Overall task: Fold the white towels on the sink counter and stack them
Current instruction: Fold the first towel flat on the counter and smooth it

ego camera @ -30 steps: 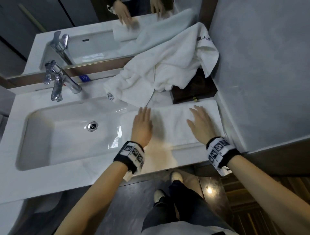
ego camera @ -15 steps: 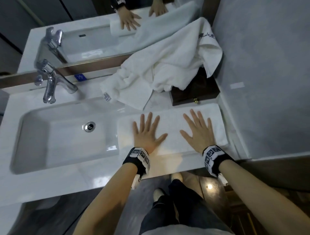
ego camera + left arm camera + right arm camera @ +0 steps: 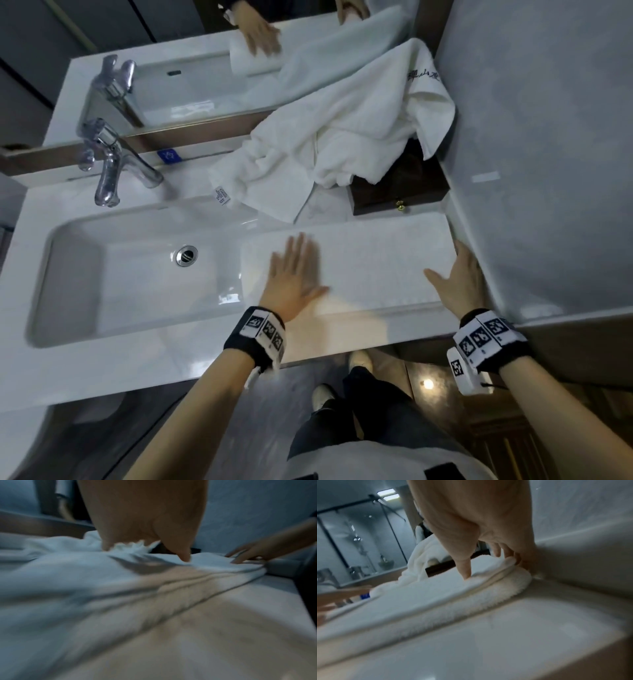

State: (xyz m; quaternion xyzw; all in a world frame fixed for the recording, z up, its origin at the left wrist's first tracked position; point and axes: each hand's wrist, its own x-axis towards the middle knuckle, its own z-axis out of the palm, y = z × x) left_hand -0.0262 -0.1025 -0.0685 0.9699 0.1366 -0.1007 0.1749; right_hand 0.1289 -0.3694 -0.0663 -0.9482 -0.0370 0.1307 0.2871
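Head view: two white towels showing. One folded towel [image 3: 376, 260] is lying as a long flat strip on the counter [image 3: 102, 370], right of the sink basin [image 3: 137, 274], its left end overhanging the basin edge. One unfolded towel [image 3: 335, 137] is sitting crumpled behind it, draping over a dark wooden box [image 3: 400, 192]. Left hand [image 3: 291, 277] is pressing flat on the strip's left part, fingers straight. Right hand [image 3: 459, 284] is sitting at the strip's right end, tight against the side wall [image 3: 531, 171]. Faucet [image 3: 109, 164] is standing behind the basin.

Left wrist view: blurred; left hand [image 3: 142, 513] is pressing on the folded towel [image 3: 85, 581], layered edges showing.

Right wrist view: right hand [image 3: 479, 520] is pinching the folded towel [image 3: 436, 595] end, thumb on top, fingers curling at the edge beside the wall.
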